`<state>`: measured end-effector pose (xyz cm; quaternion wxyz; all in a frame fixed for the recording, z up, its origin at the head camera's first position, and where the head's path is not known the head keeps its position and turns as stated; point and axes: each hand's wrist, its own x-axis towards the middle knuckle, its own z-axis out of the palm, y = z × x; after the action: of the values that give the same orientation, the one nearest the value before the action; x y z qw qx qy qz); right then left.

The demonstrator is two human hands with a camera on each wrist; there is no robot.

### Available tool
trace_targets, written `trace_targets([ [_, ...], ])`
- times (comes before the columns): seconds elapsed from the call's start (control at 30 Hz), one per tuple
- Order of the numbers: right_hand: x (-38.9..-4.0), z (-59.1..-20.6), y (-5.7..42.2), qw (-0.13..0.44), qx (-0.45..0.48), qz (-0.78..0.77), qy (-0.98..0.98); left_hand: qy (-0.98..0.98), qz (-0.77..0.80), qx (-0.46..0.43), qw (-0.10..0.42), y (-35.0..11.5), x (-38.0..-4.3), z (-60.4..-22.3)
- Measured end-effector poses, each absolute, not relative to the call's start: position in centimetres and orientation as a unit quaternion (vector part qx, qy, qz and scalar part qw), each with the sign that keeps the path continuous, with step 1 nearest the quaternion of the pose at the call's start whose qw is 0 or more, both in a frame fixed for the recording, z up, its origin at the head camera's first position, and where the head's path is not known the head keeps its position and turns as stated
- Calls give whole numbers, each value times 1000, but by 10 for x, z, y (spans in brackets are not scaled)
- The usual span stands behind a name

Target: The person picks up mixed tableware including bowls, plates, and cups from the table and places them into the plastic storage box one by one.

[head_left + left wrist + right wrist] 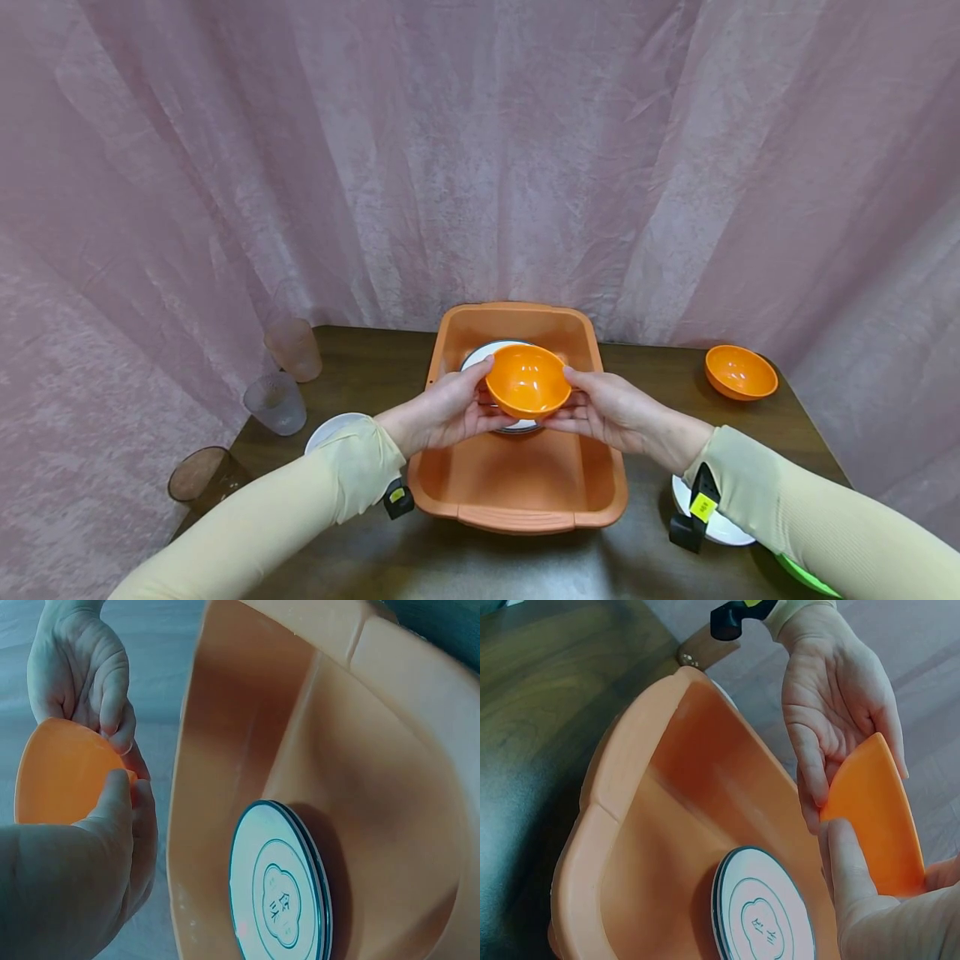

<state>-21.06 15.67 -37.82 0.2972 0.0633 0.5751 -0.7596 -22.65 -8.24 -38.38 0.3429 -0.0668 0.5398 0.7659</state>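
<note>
And there I was, both hands full over the basin [510, 475]: my left hand [459, 410] and right hand [611, 410] gripped the orange bowl [528, 382] from opposite sides, thumbs at the rim, fingers tucked beneath. It hung above the basin, mouth up, with the stacked white plates [255, 855] lying inside, below it. Here was the danger! That glossy wall looked slippery; had one thumb eased before the other, I judged, the bowl could have tipped and clattered onto the plates, perhaps chipping one. A lopsided descent might have caught its base on their edge, too. And watch those sleeves! Left of the basin, my forearm ran close to the brown glass [208, 477], and a careless elbow swing could have toppled it. The second orange bowl [741, 372], well right of the basin, looked safely out of reach.
</note>
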Motion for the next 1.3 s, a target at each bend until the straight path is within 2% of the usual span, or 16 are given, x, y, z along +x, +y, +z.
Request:
trace_targets([
  [0.4,-210,-379,158,291,22,-727,622,555,758,-64,337,-83,-229,-383],
  [0.7,-202,-373,165,233,-78,-600,761,571,757,-73,309,-88,-230,-384],
  [0.83,-197,-368,175,175,-156,-486,842,574,755,-76,308,-88,-231,-385],
  [1.1,-181,-364,191,10,-278,-226,934,581,750,-83,306,-89,-231,-382],
  [1.3,-171,-359,194,-67,-363,-88,925,584,747,-87,306,-90,-233,-383],
])
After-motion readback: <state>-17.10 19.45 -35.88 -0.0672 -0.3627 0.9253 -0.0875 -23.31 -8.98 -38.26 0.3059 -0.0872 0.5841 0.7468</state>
